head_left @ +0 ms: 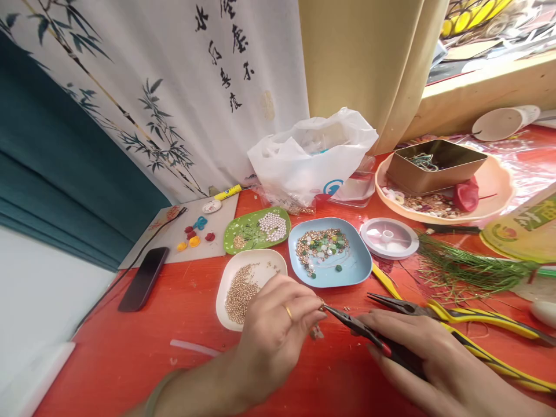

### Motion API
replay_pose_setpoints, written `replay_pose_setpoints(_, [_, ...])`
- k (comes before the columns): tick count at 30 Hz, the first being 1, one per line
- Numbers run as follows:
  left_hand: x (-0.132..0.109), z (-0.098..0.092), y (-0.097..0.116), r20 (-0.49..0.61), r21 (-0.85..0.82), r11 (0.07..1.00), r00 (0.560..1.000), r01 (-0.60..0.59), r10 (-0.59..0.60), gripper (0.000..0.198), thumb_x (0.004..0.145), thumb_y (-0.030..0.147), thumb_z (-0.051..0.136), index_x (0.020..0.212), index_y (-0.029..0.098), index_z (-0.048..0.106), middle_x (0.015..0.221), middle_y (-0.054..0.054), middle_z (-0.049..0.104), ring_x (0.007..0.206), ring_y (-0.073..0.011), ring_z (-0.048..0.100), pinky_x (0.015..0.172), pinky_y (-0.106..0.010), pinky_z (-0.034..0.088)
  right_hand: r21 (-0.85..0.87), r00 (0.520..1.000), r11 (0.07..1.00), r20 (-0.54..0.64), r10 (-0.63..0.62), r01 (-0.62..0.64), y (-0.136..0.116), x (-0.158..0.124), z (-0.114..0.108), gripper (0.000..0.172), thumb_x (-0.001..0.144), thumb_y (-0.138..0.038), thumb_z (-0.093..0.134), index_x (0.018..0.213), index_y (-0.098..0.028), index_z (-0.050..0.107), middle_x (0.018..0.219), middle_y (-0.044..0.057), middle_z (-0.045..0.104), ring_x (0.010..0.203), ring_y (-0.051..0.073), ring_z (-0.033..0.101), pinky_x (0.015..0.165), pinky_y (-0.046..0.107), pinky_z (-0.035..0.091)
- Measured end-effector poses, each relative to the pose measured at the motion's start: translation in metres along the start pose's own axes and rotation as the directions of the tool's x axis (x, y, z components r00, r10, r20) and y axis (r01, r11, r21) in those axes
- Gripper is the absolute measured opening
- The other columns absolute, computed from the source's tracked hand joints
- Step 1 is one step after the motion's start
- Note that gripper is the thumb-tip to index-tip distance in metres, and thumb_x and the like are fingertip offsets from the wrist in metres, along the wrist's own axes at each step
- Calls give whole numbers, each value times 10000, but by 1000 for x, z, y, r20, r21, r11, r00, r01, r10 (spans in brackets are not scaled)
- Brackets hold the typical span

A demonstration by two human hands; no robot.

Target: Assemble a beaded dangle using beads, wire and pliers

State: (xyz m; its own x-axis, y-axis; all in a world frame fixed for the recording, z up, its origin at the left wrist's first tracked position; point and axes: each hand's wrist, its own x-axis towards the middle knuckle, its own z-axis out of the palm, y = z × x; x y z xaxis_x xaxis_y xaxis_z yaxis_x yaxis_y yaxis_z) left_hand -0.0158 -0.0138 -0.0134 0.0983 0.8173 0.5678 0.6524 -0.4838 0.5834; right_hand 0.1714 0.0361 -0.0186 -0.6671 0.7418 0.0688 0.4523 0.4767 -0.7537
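My left hand (275,327), with a ring on one finger, pinches a small gold-coloured jewellery piece (320,302) whose exact form is mostly hidden by the fingertips. A little translucent bit (317,332) hangs below them. My right hand (419,350) is closed round dark needle-nose pliers (354,324); their tips meet the piece at my left fingertips. Just behind my left hand stands a white dish (220,301) of small gold beads (238,295). A blue dish (330,279) beyond holds mixed green, white and gold beads (321,246).
A green dish (232,226) carries pearly beads. Yellow-handled pliers (478,317) lie by my right hand, near green stems (460,266). A phone (143,279) rests at left. Behind are a white plastic bag (295,156), a round lidded case (369,231) and a basin (499,179) holding a metal box (417,174).
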Motion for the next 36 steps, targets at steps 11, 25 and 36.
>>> replay_pose_setpoints(11, [0, -4, 2, 96, 130, 990, 994, -63, 50, 135, 793, 35, 477, 816, 120, 578, 743, -69, 627, 699, -145, 518, 622, -274, 458, -263, 982, 947, -5, -191, 183, 6, -1, 2, 273, 744, -170, 333, 725, -205, 603, 771, 85, 662, 560, 167, 593, 485, 266, 474])
replay_pose_setpoints(25, [-3, 2, 3, 53, 156, 987, 998, -44, 37, 135, 797, 39, 477, 806, 117, 586, 718, -60, 616, 684, -146, 506, 593, -274, 451, -415, 935, 855, -32, -354, 309, 18, -8, 13, 266, 768, -127, 321, 831, -164, 576, 804, 110, 667, 611, 170, 626, 487, 237, 496])
replay_pose_setpoints(36, [2, -3, -8, 131, -47, 986, 980, 157, -150, 44, 765, 135, 585, 759, 149, 627, 694, -25, 631, 686, -127, 533, 640, -253, 459, -248, 967, 943, -68, -244, 220, 16, -3, 14, 213, 746, -130, 335, 723, -207, 533, 749, 60, 658, 538, 155, 591, 430, 243, 452])
